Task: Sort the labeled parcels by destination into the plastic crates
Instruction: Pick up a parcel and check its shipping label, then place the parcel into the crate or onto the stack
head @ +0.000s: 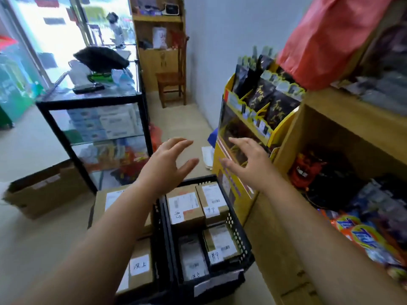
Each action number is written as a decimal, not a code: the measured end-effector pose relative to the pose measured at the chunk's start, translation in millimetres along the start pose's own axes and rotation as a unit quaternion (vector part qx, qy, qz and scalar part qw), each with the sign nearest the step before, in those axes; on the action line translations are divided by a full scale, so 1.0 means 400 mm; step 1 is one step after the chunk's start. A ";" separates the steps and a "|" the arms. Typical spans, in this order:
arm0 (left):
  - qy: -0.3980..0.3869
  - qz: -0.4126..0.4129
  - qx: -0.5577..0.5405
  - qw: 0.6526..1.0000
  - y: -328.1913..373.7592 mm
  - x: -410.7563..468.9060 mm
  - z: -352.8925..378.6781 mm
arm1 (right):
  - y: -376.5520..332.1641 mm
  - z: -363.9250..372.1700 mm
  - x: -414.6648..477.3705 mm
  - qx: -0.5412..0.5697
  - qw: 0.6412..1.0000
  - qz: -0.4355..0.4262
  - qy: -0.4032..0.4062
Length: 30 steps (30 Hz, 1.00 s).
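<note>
A black plastic crate stands on the floor below me, holding several brown cardboard parcels with white shipping labels and handwritten destination slips. To its left, partly behind my forearm, a second black crate holds larger parcels, one with a handwritten slip. My left hand and my right hand both hover above the far end of the crates, fingers spread, palms facing each other, holding nothing.
A yellow cardboard display stand with dark packets stands right of the crate. Wooden shelves with goods run along the right. A glass cabinet with a black frame is at the left, a cardboard box on the floor beside it, a wooden chair farther back.
</note>
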<state>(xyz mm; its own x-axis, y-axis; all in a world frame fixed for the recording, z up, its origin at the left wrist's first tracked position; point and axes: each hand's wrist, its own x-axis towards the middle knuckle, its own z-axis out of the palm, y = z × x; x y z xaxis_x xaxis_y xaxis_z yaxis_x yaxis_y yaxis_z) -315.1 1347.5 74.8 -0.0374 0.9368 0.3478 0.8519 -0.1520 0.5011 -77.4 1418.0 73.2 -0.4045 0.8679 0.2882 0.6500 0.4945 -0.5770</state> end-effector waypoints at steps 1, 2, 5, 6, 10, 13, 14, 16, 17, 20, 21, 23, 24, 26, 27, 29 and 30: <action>-0.006 0.025 -0.008 1.000 0.009 0.017 -0.007 | -0.008 -0.023 -0.015 -0.011 1.000 0.012 0.020; -0.014 0.050 -0.013 0.999 0.022 0.032 -0.011 | -0.015 -0.047 -0.033 -0.020 0.999 0.025 0.041; -0.037 0.120 -0.046 0.991 0.085 0.064 -0.003 | -0.022 -0.124 -0.111 -0.043 0.991 0.079 0.095; -0.047 0.141 -0.063 0.987 0.118 0.070 0.004 | -0.024 -0.154 -0.145 -0.054 0.987 0.097 0.114; -0.085 0.227 -0.095 0.965 0.269 0.076 0.054 | -0.024 -0.275 -0.305 -0.110 0.962 0.174 0.181; -0.114 0.290 -0.107 0.944 0.403 0.050 0.103 | -0.028 -0.364 -0.453 -0.142 0.936 0.229 0.227; -0.121 0.312 -0.119 0.935 0.451 0.034 0.119 | -0.033 -0.390 -0.507 -0.155 0.926 0.247 0.238; -0.134 0.360 -0.140 0.913 0.552 -0.007 0.145 | -0.042 -0.436 -0.624 -0.188 0.904 0.278 0.265; -0.141 0.382 -0.146 0.901 0.603 -0.031 0.156 | -0.049 -0.456 -0.683 -0.201 0.892 0.294 0.279; -0.175 0.435 -0.175 0.865 0.761 -0.126 0.188 | -0.073 -0.508 -0.875 -0.214 0.856 0.341 0.324; -0.185 0.458 -0.190 0.849 0.813 -0.165 0.197 | -0.084 -0.524 -0.944 -0.221 0.843 0.355 0.338; -0.204 0.497 -0.214 0.816 0.917 -0.257 0.215 | -0.121 -0.553 -1.083 -0.236 0.817 0.382 0.361; -0.217 0.512 -0.219 0.802 0.965 -0.306 0.221 | -0.144 -0.564 -1.152 -0.242 0.805 0.395 0.371; -0.243 0.541 -0.233 0.771 1.058 -0.414 0.229 | -0.186 -0.576 -1.298 -0.248 0.778 0.427 0.388; -0.253 0.555 -0.241 0.755 1.101 -0.468 0.236 | -0.206 -0.578 -1.370 -0.251 0.763 0.442 0.399; -0.260 0.588 -0.253 0.723 1.182 -0.580 0.251 | -0.250 -0.577 -1.511 -0.261 0.730 0.468 0.424; -0.267 0.602 -0.256 0.708 1.222 -0.637 0.255 | -0.278 -0.574 -1.578 -0.265 0.711 0.483 0.436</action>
<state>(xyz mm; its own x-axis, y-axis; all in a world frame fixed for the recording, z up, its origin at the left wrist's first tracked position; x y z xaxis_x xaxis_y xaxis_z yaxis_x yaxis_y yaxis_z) 164.2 1066.7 150.5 0.8738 -0.0031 0.4863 -0.2064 -0.9078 0.3650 253.6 825.7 130.9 0.7989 0.3979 0.4510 0.5981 -0.6051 -0.5254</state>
